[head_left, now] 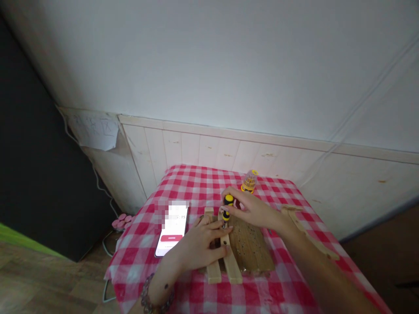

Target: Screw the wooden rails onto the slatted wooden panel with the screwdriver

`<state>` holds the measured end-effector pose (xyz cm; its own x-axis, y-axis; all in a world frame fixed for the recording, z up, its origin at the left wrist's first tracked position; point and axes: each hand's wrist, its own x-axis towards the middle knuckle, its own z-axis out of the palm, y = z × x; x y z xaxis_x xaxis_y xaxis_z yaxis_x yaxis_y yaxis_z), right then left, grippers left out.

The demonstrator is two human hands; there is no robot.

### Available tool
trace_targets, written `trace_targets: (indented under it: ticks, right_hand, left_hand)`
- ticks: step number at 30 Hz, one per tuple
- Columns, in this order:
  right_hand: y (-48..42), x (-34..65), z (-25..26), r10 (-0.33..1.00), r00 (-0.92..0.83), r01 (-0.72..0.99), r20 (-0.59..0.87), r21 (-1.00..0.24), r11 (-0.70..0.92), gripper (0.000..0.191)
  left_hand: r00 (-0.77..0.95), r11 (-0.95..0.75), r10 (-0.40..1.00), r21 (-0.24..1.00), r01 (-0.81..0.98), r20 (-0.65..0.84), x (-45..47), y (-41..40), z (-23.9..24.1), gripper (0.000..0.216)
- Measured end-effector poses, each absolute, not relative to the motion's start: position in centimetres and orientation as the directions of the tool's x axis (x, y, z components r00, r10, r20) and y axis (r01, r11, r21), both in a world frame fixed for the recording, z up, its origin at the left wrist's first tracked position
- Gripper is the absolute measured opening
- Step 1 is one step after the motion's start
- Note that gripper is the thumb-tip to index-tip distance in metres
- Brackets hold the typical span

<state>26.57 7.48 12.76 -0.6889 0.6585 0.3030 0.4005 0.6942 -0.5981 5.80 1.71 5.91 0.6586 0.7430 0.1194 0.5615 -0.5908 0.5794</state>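
My right hand (247, 207) is closed around a short yellow-and-black screwdriver (229, 200), which stands upright with its tip down at a pale wooden strip (233, 264). Below the screwdriver, a dark hole shows in this strip. My left hand (207, 240) lies across the strip and a second wooden strip (214, 272) beside it, fingers spread and pressing on the wood. Both strips rest on the left part of a brown wooden board (253, 248) dotted with small holes. The screwdriver's tip is partly hidden near my left fingers.
A lit phone (172, 226) lies left of the board. Behind my right hand stands a clear, yellow-based bit holder (249, 181). Another wooden piece (310, 235) lies at the right. A red-and-white checked cloth (196, 179) covers the table, which stands against a panelled wall (190, 150).
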Motion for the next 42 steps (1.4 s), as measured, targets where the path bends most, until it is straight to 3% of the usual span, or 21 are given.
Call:
trace_targets:
  ticks: [6,12,18,23,29,33,42]
  right_hand:
    - [6.7,26.8,8.5,0.71,-0.48,0.291,0.515,-0.669,0.683,0.016]
    - [5.5,26.8,6.5,0.783,-0.357,0.188,0.51,-0.782,0.595,0.019]
    - [5.0,26.0,6.0,0.802,-0.218,0.191,0.556,-0.782,0.594,0.013]
    - [4.9,25.7,4.8,0.792,-0.163,0.171,0.589,-0.774,0.61,0.02]
    - [4.7,26.1,4.2,0.716,-0.187,0.245,0.673,-0.674,0.697,0.017]
    - [4.3,26.7,5.0,0.642,-0.318,0.237,0.698,-0.596,0.767,0.028]
    - [4.5,28.2,8.4,0.621,-0.553,0.284,0.556,-0.574,0.768,0.043]
  left_hand:
    - [0.651,-0.568,0.749,0.625,0.536,0.123,5.9,1.6,6.1,0.047]
    - [0.615,-0.509,0.783,0.666,0.545,0.095,6.1,1.4,6.3,0.043]
    - [0.547,-0.454,0.828,0.719,0.526,0.124,6.3,0.8,5.9,0.039]
    - [0.483,-0.458,0.852,0.735,0.5,0.203,6.0,0.2,4.8,0.032]
    - [0.473,-0.446,0.856,0.763,0.469,0.209,6.1,0.2,4.1,0.029]
    - [0.41,-0.398,0.884,0.821,0.409,0.225,6.1,0.1,2.8,0.034]
    - [0.381,-0.406,0.885,0.843,0.352,0.267,5.7,-0.1,1.8,0.049]
